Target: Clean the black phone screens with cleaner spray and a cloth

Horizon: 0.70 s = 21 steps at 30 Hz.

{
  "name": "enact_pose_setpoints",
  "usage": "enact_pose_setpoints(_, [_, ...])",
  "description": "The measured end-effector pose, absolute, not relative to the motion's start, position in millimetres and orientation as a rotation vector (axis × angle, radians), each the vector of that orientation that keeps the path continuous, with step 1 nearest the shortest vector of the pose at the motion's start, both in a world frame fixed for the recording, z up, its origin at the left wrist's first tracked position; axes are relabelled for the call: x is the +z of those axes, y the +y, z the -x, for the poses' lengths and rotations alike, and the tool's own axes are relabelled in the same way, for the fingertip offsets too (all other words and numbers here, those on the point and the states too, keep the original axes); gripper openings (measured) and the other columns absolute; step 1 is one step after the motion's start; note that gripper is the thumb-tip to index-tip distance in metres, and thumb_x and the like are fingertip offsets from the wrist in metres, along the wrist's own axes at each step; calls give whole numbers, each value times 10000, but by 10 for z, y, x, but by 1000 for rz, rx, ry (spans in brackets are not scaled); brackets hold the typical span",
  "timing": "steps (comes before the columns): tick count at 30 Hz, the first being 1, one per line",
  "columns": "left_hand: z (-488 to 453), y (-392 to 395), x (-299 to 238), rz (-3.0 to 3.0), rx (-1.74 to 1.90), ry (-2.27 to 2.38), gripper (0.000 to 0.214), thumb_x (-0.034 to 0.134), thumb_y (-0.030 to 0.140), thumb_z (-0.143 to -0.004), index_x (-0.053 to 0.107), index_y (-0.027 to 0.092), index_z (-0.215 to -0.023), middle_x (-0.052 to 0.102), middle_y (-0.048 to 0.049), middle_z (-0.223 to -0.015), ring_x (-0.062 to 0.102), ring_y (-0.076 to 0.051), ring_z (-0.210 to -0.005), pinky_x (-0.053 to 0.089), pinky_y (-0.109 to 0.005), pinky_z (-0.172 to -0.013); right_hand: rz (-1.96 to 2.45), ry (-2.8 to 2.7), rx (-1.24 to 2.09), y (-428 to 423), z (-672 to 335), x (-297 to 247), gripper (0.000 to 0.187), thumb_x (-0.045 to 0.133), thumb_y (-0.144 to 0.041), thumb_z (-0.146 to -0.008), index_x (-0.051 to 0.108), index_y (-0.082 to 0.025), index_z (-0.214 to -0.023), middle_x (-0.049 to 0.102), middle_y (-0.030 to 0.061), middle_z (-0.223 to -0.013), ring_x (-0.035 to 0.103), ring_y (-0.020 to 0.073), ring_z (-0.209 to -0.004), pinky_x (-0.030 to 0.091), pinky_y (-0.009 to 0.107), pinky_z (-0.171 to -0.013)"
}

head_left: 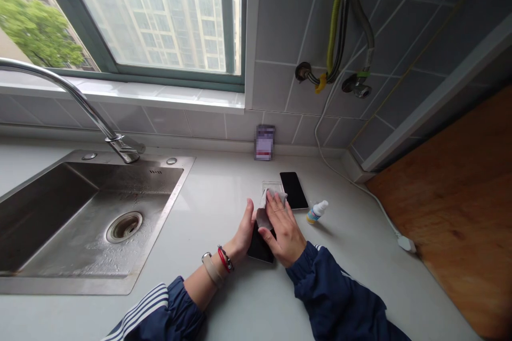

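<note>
The left hand (245, 234) is gripping the left edge of a dark phone (260, 249), which is lying on the white table (224, 192) just in front of the person. The right hand (285, 232) is pressing down flat, fingers stretched out, on a grey cloth (265, 212) that is covering the phone's far end. A second phone (294, 190) is lying just beyond the cloth, and a small spray bottle (317, 212) is resting to its right. The steel sink (48, 208) is sitting well off to the left.
</note>
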<state>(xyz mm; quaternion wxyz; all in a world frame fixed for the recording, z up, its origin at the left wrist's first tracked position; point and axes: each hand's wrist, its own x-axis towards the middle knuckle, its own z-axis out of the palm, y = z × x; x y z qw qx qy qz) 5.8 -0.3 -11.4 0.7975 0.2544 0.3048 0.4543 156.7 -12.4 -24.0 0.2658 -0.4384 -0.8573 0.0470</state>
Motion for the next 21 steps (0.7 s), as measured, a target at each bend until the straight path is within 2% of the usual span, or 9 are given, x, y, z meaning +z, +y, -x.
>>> enact_pose_setpoints(3, [-38, 9, -119, -473, 1046, 733, 717, 402, 658, -984, 579, 136, -1443, 676, -139, -1359, 541, -310, -1375, 251, -427, -1252, 1067, -2412, 152, -186, -1515, -223, 703, 403, -526, -1055, 225, -160, -1628, 291, 144, -1648, 218, 345, -1552, 236, 665, -1211])
enact_pose_setpoints(6, [-2, 14, -117, -374, 1031, 826, 821, 436, 748, -922, 604, 107, -1407, 702, -165, -1307, 573, -339, -1337, 311, -448, -1220, 973, -2466, 169, -210, -1516, -191, 582, 450, -452, -1057, 352, -236, -1588, 434, 104, -1585, 339, 311, -1513, 169, 662, -1232])
enact_pose_setpoints(8, [10, 10, -124, -393, 979, 812, 865, 411, 779, -909, 618, 88, -1385, 715, -183, -1275, 599, -360, -1301, 354, -469, -1188, 1007, -2432, 157, -175, -1556, -188, 544, 451, -412, -1061, 373, -264, -1579, 456, 88, -1573, 366, 297, -1502, 185, 656, -1231])
enact_pose_setpoints(12, [-5, -5, -167, -528, 881, 619, 863, 363, 777, -925, 618, 96, -1390, 713, -189, -1274, 613, -370, -1276, 384, -485, -1155, 1234, -2264, 101, -75, -1625, -231, 630, 390, -439, -1072, 199, -233, -1636, 315, 105, -1647, 261, 319, -1543, 286, 652, -1194])
enact_pose_setpoints(15, [-19, -4, -176, -561, 909, 621, 821, 377, 752, -938, 614, 115, -1398, 707, -173, -1295, 600, -353, -1296, 346, -466, -1183, 1271, -2258, 95, -89, -1597, -253, 724, 381, -512, -1061, 97, -198, -1647, 240, 126, -1669, 199, 342, -1556, 278, 663, -1192])
enact_pose_setpoints(18, [-7, 14, -138, -470, 1019, 746, 769, 415, 722, -945, 638, 112, -1357, 721, -166, -1268, 616, -330, -1278, 339, -428, -1190, 1141, -2383, 164, -176, -1536, -230, 734, 458, -543, -1029, 215, -202, -1632, 298, 118, -1650, 230, 342, -1549, 243, 665, -1207])
enact_pose_setpoints(21, [22, 37, -88, -340, 1046, 881, 801, 444, 762, -907, 656, 104, -1312, 739, -168, -1221, 638, -340, -1241, 366, -420, -1171, 1037, -2462, 251, -240, -1503, -191, 592, 520, -480, -1016, 430, -240, -1549, 436, 80, -1587, 310, 308, -1526, 190, 649, -1233])
